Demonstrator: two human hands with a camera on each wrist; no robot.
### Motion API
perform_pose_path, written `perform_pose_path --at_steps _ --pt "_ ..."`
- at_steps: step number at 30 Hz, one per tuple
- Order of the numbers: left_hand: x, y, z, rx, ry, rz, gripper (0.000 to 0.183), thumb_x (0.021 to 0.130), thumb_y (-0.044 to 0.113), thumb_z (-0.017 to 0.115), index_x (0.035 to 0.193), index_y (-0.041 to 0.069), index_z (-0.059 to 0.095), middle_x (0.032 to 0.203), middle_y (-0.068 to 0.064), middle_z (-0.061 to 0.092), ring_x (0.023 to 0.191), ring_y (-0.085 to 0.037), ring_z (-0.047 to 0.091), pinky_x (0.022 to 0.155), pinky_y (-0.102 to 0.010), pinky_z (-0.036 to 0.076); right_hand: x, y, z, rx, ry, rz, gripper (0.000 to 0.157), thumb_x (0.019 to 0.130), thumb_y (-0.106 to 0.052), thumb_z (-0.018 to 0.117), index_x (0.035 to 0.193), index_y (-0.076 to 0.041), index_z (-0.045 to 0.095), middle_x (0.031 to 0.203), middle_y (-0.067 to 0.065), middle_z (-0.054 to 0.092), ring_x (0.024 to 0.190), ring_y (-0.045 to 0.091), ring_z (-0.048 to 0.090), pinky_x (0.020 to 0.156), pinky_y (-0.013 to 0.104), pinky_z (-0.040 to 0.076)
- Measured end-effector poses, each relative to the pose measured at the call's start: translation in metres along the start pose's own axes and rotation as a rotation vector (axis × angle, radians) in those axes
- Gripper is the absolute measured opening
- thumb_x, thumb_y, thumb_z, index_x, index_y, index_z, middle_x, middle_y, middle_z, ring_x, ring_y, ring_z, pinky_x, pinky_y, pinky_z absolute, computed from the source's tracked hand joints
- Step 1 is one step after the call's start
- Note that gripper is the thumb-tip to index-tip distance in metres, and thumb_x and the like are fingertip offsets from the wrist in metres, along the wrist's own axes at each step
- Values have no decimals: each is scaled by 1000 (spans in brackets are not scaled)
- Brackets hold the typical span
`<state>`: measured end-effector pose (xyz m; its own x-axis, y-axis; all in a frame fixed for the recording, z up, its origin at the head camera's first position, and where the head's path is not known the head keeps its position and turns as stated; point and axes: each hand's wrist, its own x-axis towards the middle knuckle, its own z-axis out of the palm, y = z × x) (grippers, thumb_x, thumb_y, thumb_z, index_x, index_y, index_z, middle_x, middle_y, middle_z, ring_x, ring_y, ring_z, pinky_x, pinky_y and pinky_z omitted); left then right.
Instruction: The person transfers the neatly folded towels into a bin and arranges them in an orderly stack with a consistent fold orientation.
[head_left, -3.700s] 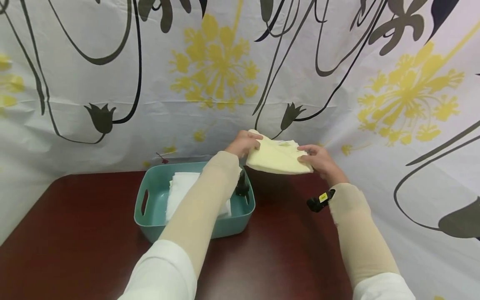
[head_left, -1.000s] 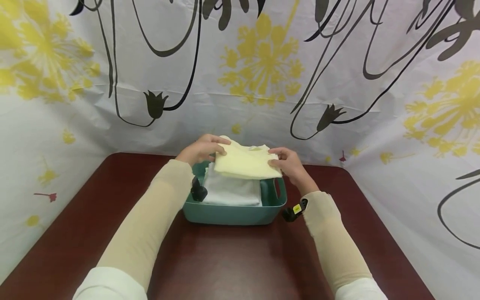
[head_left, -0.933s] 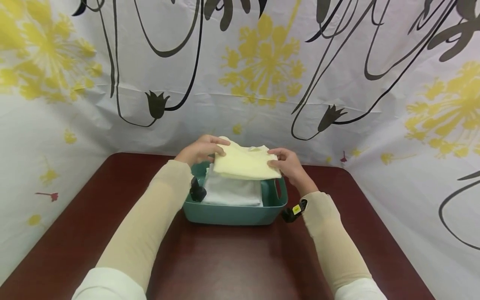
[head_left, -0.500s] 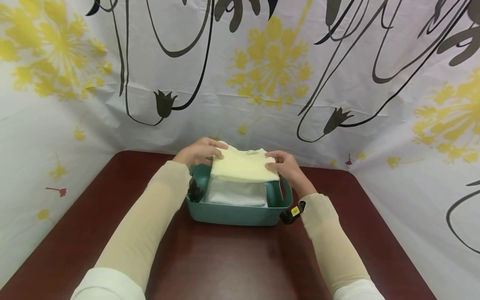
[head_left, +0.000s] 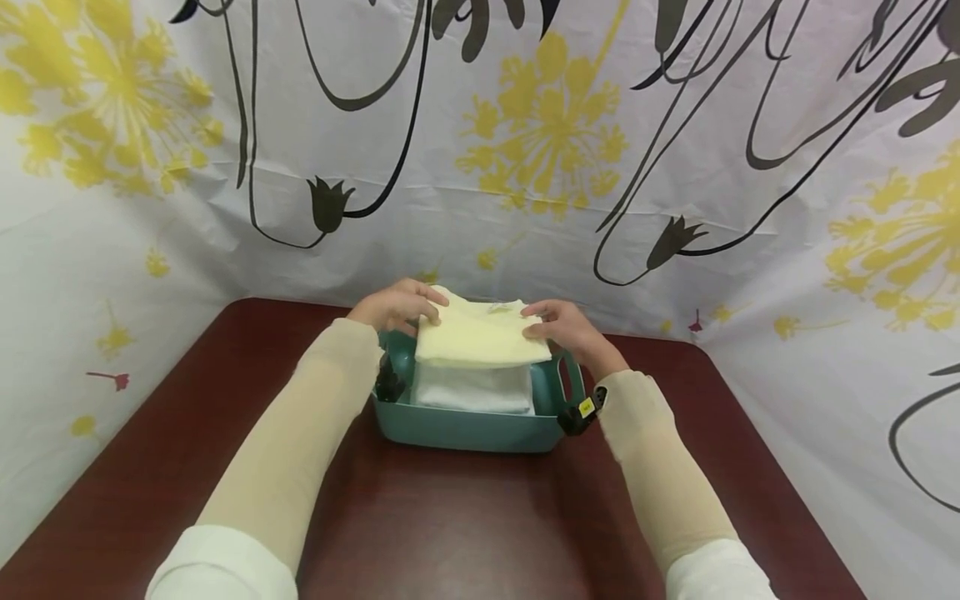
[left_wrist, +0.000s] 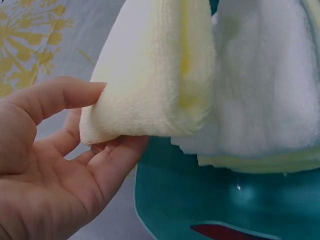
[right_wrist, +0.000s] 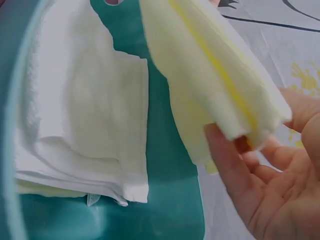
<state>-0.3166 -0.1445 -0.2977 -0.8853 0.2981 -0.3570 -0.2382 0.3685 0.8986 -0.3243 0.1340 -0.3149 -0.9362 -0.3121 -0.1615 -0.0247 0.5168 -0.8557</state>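
Note:
A folded pale yellow towel [head_left: 480,335] is held up over the back part of a teal plastic basket [head_left: 468,431]. My left hand [head_left: 397,307] pinches its left end; in the left wrist view the thumb lies on one face and the fingers [left_wrist: 117,162] beneath. At the other end, my right hand [head_left: 573,333] grips the towel's corner between thumb and fingers. Inside the basket lies a folded white towel [head_left: 476,390], partly hidden by the yellow one. A pale yellow layer [left_wrist: 270,164] shows under the white towel.
The basket stands on a dark red-brown table [head_left: 465,517], toward its back edge. A white curtain [head_left: 450,242] with yellow and grey flowers hangs behind and along the sides. The basket's right handle hole [head_left: 565,379] is near my right wrist camera [head_left: 581,412].
The yellow towel was to the right of the basket and is now above it, carried by both hands. Over the last second it has shifted slightly down. The head view has also turned.

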Motion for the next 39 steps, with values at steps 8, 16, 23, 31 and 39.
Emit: perform_pose_path --at_steps 8,16,23,31,39 --pt "9 -9 -1 76 -47 -32 52 81 -1 57 131 4 46 142 -13 33 129 -36 31 91 -48 40 8 -2 -1 57 -156 130 43 86 -9 62 127 -4 49 134 15 38 103 32 53 81 44 47" --pt "18 -14 4 123 -79 -90 54 80 -4 54 133 3 43 141 -14 35 126 -35 35 88 -45 43 19 8 3 37 -243 213 45 85 -9 64 127 -2 48 107 13 55 83 22 58 75 39 49" --pt "26 -17 6 196 -100 -145 56 79 -3 57 133 4 45 141 -11 36 128 -31 33 81 -38 48 22 12 4 25 -292 244 45 84 -7 65 125 1 48 96 12 60 77 21 61 73 39 51" --pt "31 -20 7 232 -168 -175 59 78 -2 58 135 3 43 142 -11 35 127 -27 35 76 -33 49 24 16 3 -27 -348 273 43 83 -8 66 123 0 51 94 10 58 69 17 56 67 34 51" --pt "33 -25 7 285 -237 -174 52 80 -4 57 130 -2 47 141 -12 38 94 -21 53 65 -30 49 26 18 4 -68 -357 270 42 83 -12 67 122 -1 54 97 9 58 70 15 56 68 32 51"
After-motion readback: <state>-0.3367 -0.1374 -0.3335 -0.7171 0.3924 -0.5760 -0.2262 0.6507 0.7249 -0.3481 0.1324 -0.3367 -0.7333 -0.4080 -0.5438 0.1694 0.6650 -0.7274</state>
